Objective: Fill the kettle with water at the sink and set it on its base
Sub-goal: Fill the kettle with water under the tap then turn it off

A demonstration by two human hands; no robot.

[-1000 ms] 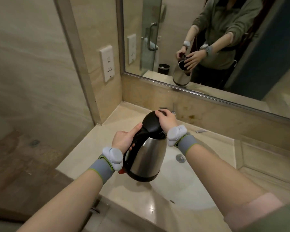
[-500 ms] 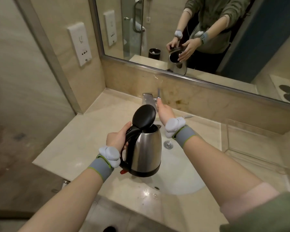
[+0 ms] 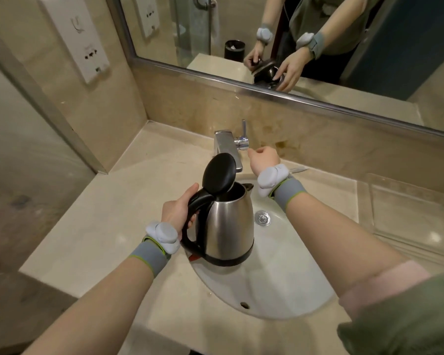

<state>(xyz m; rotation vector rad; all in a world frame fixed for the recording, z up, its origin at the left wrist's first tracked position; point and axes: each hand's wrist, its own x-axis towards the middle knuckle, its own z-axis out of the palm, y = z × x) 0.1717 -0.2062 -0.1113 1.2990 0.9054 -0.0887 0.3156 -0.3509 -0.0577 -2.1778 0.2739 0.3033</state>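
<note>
- We are early in the task: our left hand [image 3: 178,213] has the kettle [image 3: 226,226] by its black handle, fingers curled shut around the grip, thumb lying along the top.
- The kettle hangs upright over the near-left part of the sink [image 3: 280,278], its lid [image 3: 219,173] tipped open and its mouth just in front of and below the tap [image 3: 227,147].
- No water runs from the tap, and we cannot tell whether any is in the kettle; its inside looks dark.
- Our right hand [image 3: 263,158] is beside the tap, to its right, knuckles toward us and fingers loosely bent. The fingertips are hidden behind the hand, so we cannot tell whether they touch the lever [image 3: 244,129]; they hold nothing we can see.
- The kettle is apart from the right hand, below and to its left, with the spout pointing toward that wrist.
- Still to do, as we judge it: open the tap, bring the kettle's mouth under the stream, fill it, shut the tap and lid, then carry it to its base.
- The base is nowhere in view near the sink.
</note>
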